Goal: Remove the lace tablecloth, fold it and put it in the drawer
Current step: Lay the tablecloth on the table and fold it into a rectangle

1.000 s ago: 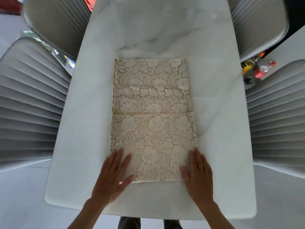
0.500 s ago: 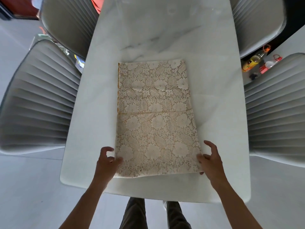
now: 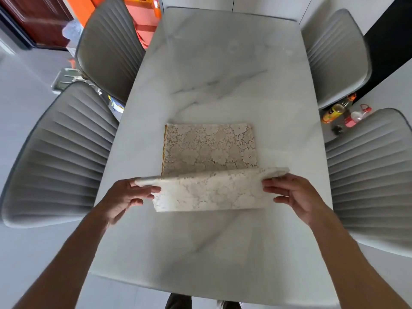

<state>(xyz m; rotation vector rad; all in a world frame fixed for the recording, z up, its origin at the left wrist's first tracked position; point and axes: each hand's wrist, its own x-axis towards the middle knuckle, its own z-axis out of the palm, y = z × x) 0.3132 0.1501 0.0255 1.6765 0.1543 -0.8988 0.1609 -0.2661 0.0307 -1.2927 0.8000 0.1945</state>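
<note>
Two forearms reach in from the bottom corners of the frame over the white marble bench (image 3: 223, 253). My left hand (image 3: 124, 197) pinches the left near corner of the lace tablecloth (image 3: 209, 150), and my right hand (image 3: 292, 192) pinches the right one; together they hold that near edge raised and turned toward the far half, which lies flat at the middle of the frame. Grey ribbed chairs stand along both sides: a near one at left (image 3: 58, 157), another at right (image 3: 374, 181), and two more further up. Bottles (image 3: 334, 111) sit on the floor at right. Orange furniture (image 3: 142, 25) shows at upper left.
</note>
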